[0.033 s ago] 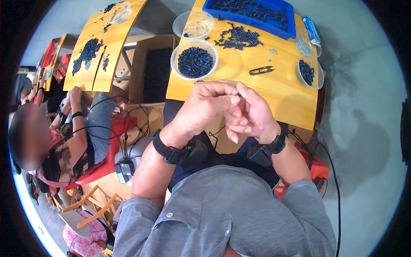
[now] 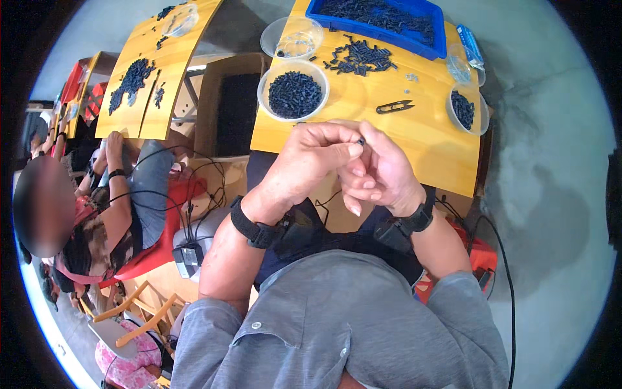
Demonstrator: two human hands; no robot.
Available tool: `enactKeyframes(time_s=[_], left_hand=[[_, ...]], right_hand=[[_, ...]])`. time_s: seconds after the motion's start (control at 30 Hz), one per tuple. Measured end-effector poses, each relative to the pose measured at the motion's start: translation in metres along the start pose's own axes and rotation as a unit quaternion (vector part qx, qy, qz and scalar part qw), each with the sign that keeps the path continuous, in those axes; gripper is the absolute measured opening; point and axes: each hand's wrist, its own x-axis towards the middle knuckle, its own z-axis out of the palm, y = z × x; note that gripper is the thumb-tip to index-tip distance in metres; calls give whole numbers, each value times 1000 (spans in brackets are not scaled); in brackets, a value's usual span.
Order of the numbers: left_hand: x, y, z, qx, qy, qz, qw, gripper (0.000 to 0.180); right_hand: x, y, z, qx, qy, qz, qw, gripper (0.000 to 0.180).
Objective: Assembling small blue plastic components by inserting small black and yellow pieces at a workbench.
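In front of my body, over the table's near edge, my left hand (image 2: 314,159) and my right hand (image 2: 387,167) meet at the fingertips. Between them shows the dark end of a small black piece (image 2: 361,141). My left thumb and forefinger pinch it, while the right thumb and forefinger close on it from the other side. Its full shape is hidden by the fingers. The other right fingers curl loosely below. Beyond my left hand stands a clear round tub (image 2: 261,97) filled with short black tube-like pieces (image 2: 295,94). Black thread snips (image 2: 394,106) lie past my right hand.
On the yellow table (image 2: 447,165) lie a loose black heap (image 2: 360,56), a blue tray (image 2: 443,39) of pieces, and a smaller tub (image 2: 484,117) at right. Another clear tub (image 2: 266,37) stands far left. A cardboard box (image 2: 210,107) and a seated person (image 2: 107,227) are to the left.
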Motion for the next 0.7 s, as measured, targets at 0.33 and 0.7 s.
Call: enactKeyframes(time_s=[0.33,0.7], left_hand=[[3,-16,3,54,23,52,997,17],[19,-62,-10,146,104,-14,984,24]], right_hand=[[-10,5,-15,12,-16,-3,1000,60],[-53,-64,-42,-373,389,-208,816,46]])
